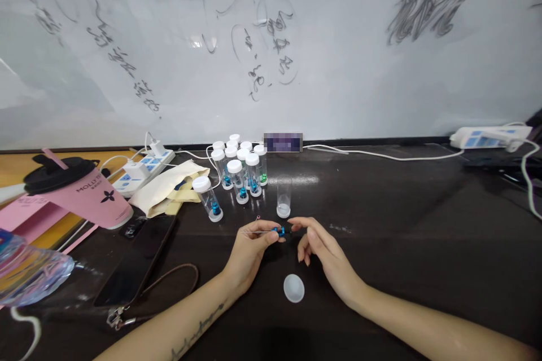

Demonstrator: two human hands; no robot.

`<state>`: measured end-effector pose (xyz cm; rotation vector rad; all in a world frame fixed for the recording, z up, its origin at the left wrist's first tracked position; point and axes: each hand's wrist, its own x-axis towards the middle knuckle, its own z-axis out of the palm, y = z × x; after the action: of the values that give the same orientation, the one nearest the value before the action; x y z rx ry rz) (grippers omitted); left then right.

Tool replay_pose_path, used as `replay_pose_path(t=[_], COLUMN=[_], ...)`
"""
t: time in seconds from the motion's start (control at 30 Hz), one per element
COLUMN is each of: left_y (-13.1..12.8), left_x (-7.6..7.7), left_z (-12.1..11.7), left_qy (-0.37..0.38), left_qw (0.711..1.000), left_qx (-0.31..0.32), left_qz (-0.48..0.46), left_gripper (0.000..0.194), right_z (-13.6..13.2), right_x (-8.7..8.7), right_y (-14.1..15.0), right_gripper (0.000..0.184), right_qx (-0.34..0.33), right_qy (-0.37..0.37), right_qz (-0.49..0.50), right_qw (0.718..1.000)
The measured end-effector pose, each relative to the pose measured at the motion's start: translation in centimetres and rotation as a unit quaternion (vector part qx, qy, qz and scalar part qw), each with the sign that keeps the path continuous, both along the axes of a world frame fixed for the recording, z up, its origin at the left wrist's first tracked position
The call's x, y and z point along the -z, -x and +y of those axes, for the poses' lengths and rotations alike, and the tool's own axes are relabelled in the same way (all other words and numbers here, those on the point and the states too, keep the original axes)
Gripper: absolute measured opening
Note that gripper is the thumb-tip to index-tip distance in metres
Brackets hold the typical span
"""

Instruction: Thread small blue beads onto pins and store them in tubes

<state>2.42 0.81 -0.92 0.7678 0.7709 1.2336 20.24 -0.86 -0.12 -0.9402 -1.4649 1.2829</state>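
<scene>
My left hand (250,247) is closed, pinching a small blue piece (279,231) with a thin metal wire that sticks out to the left. I cannot make out its exact kind. Close to the dark right end of this piece is my right hand (318,245), its index finger stretched out and the other fingers loosely bent, holding nothing that shows. Just beyond the hands an uncapped clear tube (283,200) stands upright. A round white cap (293,288) lies on the dark table between my forearms.
Several white-capped clear tubes (235,180) with blue or green pieces inside stand at the back. Leftward are a phone (138,265) with a strap, a cloth pouch (163,186), a tilted pink cup (91,194), a plastic bottle (29,271) and a power strip (146,172). A whiteboard (339,67) rises behind.
</scene>
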Motion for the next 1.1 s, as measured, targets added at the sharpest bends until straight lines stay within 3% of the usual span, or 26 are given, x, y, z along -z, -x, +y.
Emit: replay_pose_path(t=[1.1], left_y=[0.00], left_x=[-0.02], left_z=[-0.14], left_qy=[0.004], left_qw=[1.000], left_qx=[0.002], left_qz=[-0.004], left_gripper=[0.019], right_z=[0.15], right_x=[-0.18], right_y=[0.00], right_gripper=[0.037], right_qx=[0.002], right_qy=[-0.008], right_qz=[-0.006], right_qw=[1.000])
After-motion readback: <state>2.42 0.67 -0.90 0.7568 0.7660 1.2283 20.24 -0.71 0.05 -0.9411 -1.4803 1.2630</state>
